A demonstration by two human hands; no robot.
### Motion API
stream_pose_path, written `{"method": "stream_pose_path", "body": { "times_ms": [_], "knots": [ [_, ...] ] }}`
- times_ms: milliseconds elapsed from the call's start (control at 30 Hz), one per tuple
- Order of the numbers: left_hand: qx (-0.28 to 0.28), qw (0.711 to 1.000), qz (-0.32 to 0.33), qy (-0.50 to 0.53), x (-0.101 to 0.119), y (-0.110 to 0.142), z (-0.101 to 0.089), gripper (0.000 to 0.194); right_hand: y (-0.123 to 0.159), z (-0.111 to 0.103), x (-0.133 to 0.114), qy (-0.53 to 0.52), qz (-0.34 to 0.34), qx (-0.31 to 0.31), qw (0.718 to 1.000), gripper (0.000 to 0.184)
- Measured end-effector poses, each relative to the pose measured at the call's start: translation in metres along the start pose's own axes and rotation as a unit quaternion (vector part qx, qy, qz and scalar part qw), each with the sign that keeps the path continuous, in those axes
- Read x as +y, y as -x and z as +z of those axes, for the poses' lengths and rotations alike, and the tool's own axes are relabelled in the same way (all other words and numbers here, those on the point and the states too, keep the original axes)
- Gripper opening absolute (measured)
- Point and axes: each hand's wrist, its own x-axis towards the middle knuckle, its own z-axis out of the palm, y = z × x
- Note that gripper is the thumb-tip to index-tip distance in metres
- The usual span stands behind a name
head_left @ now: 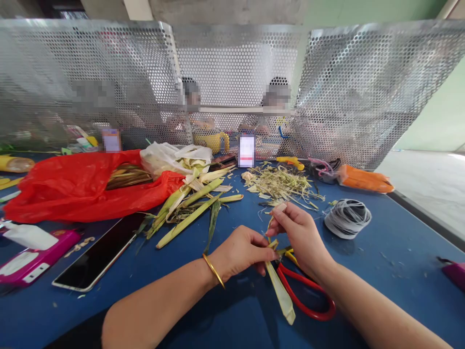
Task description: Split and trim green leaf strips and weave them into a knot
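My left hand (248, 249), with a gold bangle at its wrist, pinches a pale green strip of leaf or husk (279, 291) whose wide end hangs down toward me. Just above it and to the right, my right hand (296, 228) has thumb and fingertips closed on the thin upper end of that strip. Red-handled scissors (308, 310) lie on the table below my right hand, their blades partly hidden. To the right stands a spool of grey thread (348, 218). Loose stalks and husks (192, 213) lie beyond my left hand.
Shredded plant scraps (279, 184) lie ahead. On the left are a red plastic bag (80, 189), a phone (101, 257) and a magenta device (36, 264). Behind an upright phone (246, 150) rises a perforated metal screen (236, 63), with people beyond. An orange packet (365, 179) lies at the right edge.
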Motion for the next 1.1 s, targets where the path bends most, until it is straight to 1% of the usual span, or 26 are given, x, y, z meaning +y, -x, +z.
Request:
{"method": "stream_pose_path", "body": {
  "times_ms": [67,133,200,233,267,300,367,400,433,467,533,600,733,833,900,967,1000,1033,1067,1100],
  "knots": [
    [-0.006,1.000,0.004,-0.012,0.000,0.001,0.001,0.030,-0.001,-0.001,0.002,-0.004,-0.015,0.004,1.000,0.023],
    [0.005,1.000,0.001,-0.017,0.002,0.002,0.001,0.027,-0.004,-0.004,0.003,0.026,-0.037,-0.014,0.999,0.022],
    [0.037,0.999,-0.005,-0.003,0.006,0.001,-0.002,0.025,-0.008,-0.011,0.001,0.118,-0.081,-0.029,0.989,0.017],
    [0.058,0.998,-0.005,0.013,0.008,0.001,-0.004,0.024,-0.010,-0.015,-0.001,0.188,-0.114,-0.034,0.975,0.014],
    [0.078,0.996,-0.004,0.034,0.010,0.000,-0.007,0.024,-0.012,-0.020,-0.004,0.267,-0.154,-0.045,0.950,0.014],
    [0.095,0.994,-0.001,0.056,0.012,-0.001,-0.010,0.024,-0.014,-0.025,-0.008,0.348,-0.196,-0.069,0.914,0.015],
    [0.113,0.990,0.000,0.090,0.016,-0.002,-0.017,0.024,-0.018,-0.033,-0.013,0.466,-0.277,-0.153,0.826,0.011],
    [0.114,0.989,-0.004,0.095,0.017,-0.003,-0.020,0.024,-0.019,-0.036,-0.014,0.500,-0.308,-0.190,0.787,0.013],
    [0.110,0.990,-0.011,0.092,0.017,-0.004,-0.022,0.023,-0.021,-0.038,-0.014,0.521,-0.330,-0.213,0.758,0.017],
    [0.103,0.991,-0.019,0.084,0.017,-0.004,-0.023,0.022,-0.022,-0.039,-0.014,0.534,-0.343,-0.221,0.740,0.021],
    [0.085,0.994,-0.028,0.064,0.016,-0.005,-0.025,0.020,-0.024,-0.040,-0.010,0.549,-0.351,-0.207,0.730,0.026],
    [0.073,0.995,-0.028,0.055,0.013,-0.006,-0.024,0.020,-0.026,-0.040,-0.005,0.556,-0.349,-0.188,0.730,0.027],
    [0.074,0.996,-0.023,0.051,0.010,-0.007,-0.023,0.024,-0.027,-0.040,0.000,0.563,-0.331,-0.176,0.737,0.025],
    [0.081,0.994,-0.030,0.063,0.012,-0.006,-0.022,0.024,-0.026,-0.042,-0.006,0.571,-0.321,-0.171,0.736,0.025],
    [0.098,0.991,-0.039,0.082,0.012,-0.006,-0.022,0.023,-0.022,-0.042,-0.013,0.569,-0.345,-0.127,0.736,0.022],
    [0.117,0.987,-0.041,0.106,0.011,-0.007,-0.022,0.024,-0.015,-0.037,-0.020,0.549,-0.392,-0.076,0.734,0.019],
    [0.124,0.984,-0.039,0.118,0.010,-0.008,-0.022,0.025,-0.010,-0.033,-0.022,0.539,-0.416,-0.069,0.729,0.018],
    [0.129,0.983,-0.035,0.127,0.008,-0.010,-0.022,0.025,-0.005,-0.027,-0.022,0.531,-0.440,-0.087,0.719,0.019],
    [0.133,0.982,-0.029,0.134,0.006,-0.011,-0.021,0.026,0.000,-0.021,-0.020,0.531,-0.459,-0.133,0.700,0.021],
    [0.135,0.981,-0.025,0.139,0.004,-0.013,-0.021,0.027,0.005,-0.015,-0.017,0.539,-0.467,-0.189,0.675,0.022]
  ]
}}
